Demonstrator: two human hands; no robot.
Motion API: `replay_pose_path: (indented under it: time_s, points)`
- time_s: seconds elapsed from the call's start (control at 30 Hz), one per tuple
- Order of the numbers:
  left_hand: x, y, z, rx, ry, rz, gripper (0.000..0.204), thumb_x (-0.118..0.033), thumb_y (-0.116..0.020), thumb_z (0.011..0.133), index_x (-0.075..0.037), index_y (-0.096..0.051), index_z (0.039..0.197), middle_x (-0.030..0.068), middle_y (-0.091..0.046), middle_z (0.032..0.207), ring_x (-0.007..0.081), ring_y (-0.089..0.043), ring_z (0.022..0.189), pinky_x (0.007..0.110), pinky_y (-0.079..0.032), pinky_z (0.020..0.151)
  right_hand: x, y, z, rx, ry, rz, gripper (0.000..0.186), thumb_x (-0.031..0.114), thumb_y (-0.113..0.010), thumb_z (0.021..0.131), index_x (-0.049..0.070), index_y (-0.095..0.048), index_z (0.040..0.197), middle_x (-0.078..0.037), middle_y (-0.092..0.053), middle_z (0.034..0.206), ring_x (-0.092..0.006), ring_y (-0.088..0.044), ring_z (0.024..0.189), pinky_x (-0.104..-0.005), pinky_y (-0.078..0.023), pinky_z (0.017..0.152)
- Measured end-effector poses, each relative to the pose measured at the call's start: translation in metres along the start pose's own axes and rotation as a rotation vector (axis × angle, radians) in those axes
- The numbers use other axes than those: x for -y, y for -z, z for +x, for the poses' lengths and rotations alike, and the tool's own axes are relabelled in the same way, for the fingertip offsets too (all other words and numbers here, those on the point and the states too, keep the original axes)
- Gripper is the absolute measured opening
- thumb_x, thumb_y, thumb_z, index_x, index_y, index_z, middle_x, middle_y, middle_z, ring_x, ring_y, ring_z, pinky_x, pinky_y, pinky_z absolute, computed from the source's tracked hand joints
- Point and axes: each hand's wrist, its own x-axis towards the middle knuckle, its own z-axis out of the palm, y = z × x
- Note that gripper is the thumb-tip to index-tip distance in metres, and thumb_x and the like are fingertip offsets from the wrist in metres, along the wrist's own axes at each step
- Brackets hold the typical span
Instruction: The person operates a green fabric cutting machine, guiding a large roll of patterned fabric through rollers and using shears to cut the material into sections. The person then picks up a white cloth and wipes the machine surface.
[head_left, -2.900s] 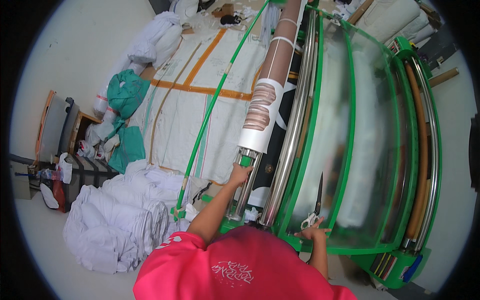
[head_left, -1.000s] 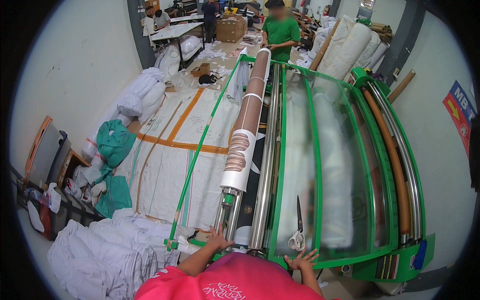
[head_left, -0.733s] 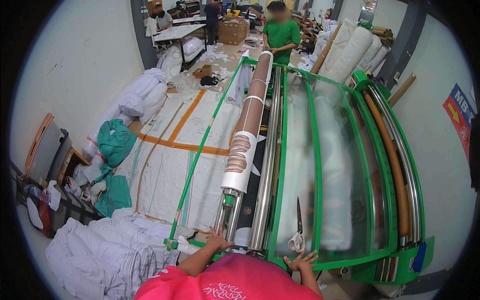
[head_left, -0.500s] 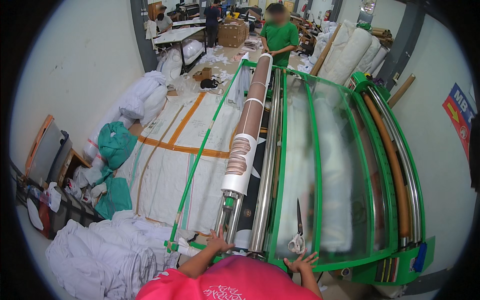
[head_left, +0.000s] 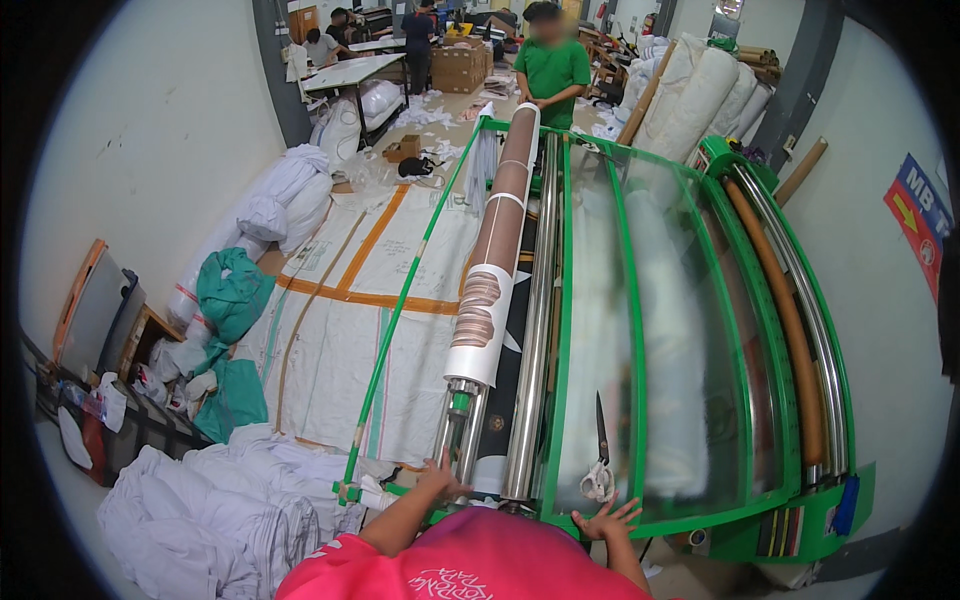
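Note:
At the near end of a green-framed roller machine (head_left: 632,400), my left hand (head_left: 440,482) lies by the ends of the lower metal rollers, fingers apart. My right hand (head_left: 608,521) rests at the machine's near green edge with its fingers spread. Just beyond it, black-bladed scissors (head_left: 600,455) with whitish handles lie on the clear panel. A long roll of printed paper (head_left: 487,300), brown and white, stretches from near my left hand toward the far end. A shiny steel roller (head_left: 533,380) runs beside it, with dark printed material (head_left: 497,425) between.
A person in a green shirt (head_left: 552,75) stands at the machine's far end. White cloth (head_left: 210,490) is heaped at the near left, beside sacking (head_left: 335,380) spread on the floor. Wrapped rolls (head_left: 690,90) lean at the far right. Other people are at the back.
The view has shifted slightly. The person in green has moved a little and looks more upright. Both my hands stay in nearly the same places.

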Motion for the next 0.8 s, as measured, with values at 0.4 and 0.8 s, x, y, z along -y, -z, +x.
replay_pose_path:
  time_s: [0.4,0.8]
  points:
    - [-0.053,0.081,0.041,-0.625,-0.181,-0.203,0.099,-0.039,-0.081,0.094,-0.045,-0.024,0.175,0.0541,-0.027,0.164,0.0655,-0.059,0.136,0.063,-0.054,0.113,0.001,-0.001,0.003,-0.023,0.038,-0.009,0.158,0.107,-0.05,0.08,0.011,0.034,0.171,-0.043,0.045,0.166,-0.0652,0.036,0.157,-0.0838,-0.004,0.126]
    - [-0.039,0.119,0.079,-0.406,-0.38,-0.03,0.061,-0.032,-0.076,0.095,-0.025,-0.059,0.153,0.0465,-0.06,0.138,0.0606,-0.064,0.128,0.061,-0.059,0.105,0.006,0.004,-0.002,-0.003,-0.022,-0.027,0.157,0.108,-0.049,0.079,0.012,0.035,0.171,-0.043,0.046,0.165,-0.0639,0.037,0.157,-0.0843,-0.003,0.125]
